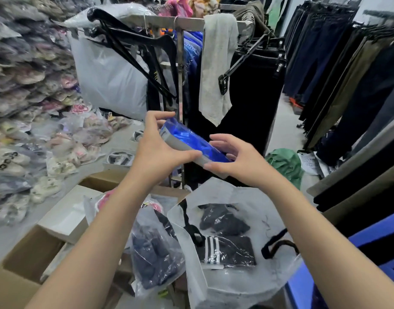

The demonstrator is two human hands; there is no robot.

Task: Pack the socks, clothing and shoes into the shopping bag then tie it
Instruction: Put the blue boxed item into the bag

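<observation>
A flat pack with a blue shiny front and grey edge (187,141) is held tilted in the air above the bag. My left hand (158,150) grips its near-left side, thumb along the grey edge. My right hand (234,157) holds its lower right end with fingers curled. Below, the white plastic shopping bag (247,284) lies open, with a dark wrapped garment (225,219) and black socks with white stripes (227,250) inside. A clear bag of dark clothing (153,253) leans against its left side.
Open cardboard boxes (24,259) stand at lower left. Bagged shoes (46,141) pile along the left. A metal rack (182,70) with hangers, a grey towel (218,63) and dark trousers stands ahead. A blue crate (370,253) sits at lower right, a green bag (285,163) on the floor.
</observation>
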